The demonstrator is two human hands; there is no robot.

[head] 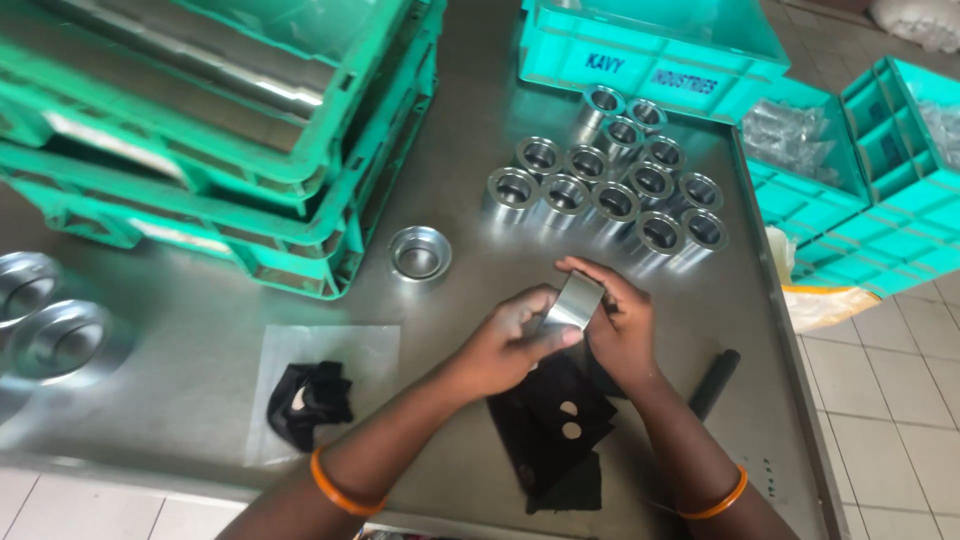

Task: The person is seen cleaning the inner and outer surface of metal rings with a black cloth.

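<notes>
1. The left hand (505,345) and the right hand (615,325) are both gripping one short, shiny steel cylindrical sleeve (572,302), holding it tilted just above the stainless steel table (470,170).
2. The left hand's fingers are curling around the sleeve's near side, while the right hand's fingers are wrapping over its far side.
3. A torn black cloth with holes (555,430) is lying on the table directly under the hands.
4. A cluster of matching polished steel rings (610,175) is standing upright beyond the hands, near a turquoise plastic crate (650,45).
5. A shallow round steel cup (419,252) is sitting alone to the left, beside stacked green plastic crates (220,130).
6. A black cylindrical handle (714,384) is lying just right of the right wrist.
7. A second crumpled black rag (310,400) is resting on a clear plastic sheet (370,355).
</notes>
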